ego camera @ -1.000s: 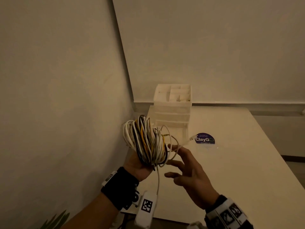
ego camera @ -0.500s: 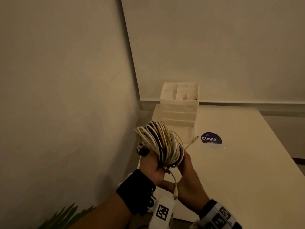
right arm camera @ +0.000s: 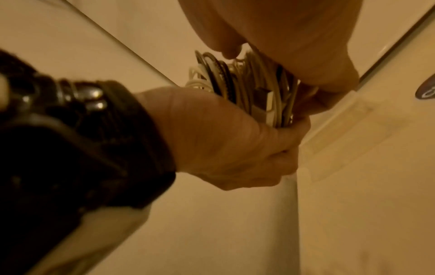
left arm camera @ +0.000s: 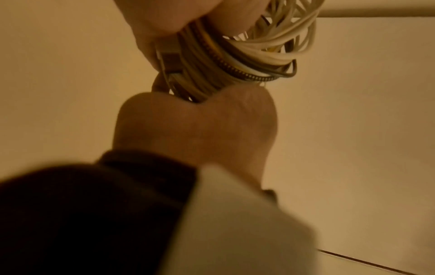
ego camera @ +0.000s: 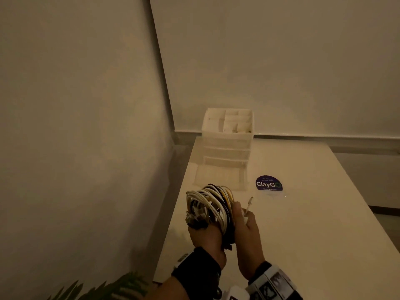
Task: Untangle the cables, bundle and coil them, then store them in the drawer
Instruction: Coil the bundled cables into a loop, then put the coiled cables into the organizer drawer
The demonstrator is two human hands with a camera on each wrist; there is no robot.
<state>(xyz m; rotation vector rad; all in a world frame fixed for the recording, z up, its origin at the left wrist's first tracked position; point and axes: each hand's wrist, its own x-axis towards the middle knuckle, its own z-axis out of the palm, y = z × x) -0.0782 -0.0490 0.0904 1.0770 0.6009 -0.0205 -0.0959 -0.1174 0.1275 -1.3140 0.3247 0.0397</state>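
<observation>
Lowered since the earlier frame, now low centre in head view: cable coil (ego camera: 211,207), gripped by left hand (ego camera: 206,238), right hand (ego camera: 245,226) pinching its loose end, short of open drawer (ego camera: 219,177). Left wrist view: coil clamped top centre. Right wrist view: both hands wrapped round cables.

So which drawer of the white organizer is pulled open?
The bottom drawer of the organizer: it sticks out toward the hands over the table, nearest the cable bundle. The drawers above it sit pushed in.
</observation>
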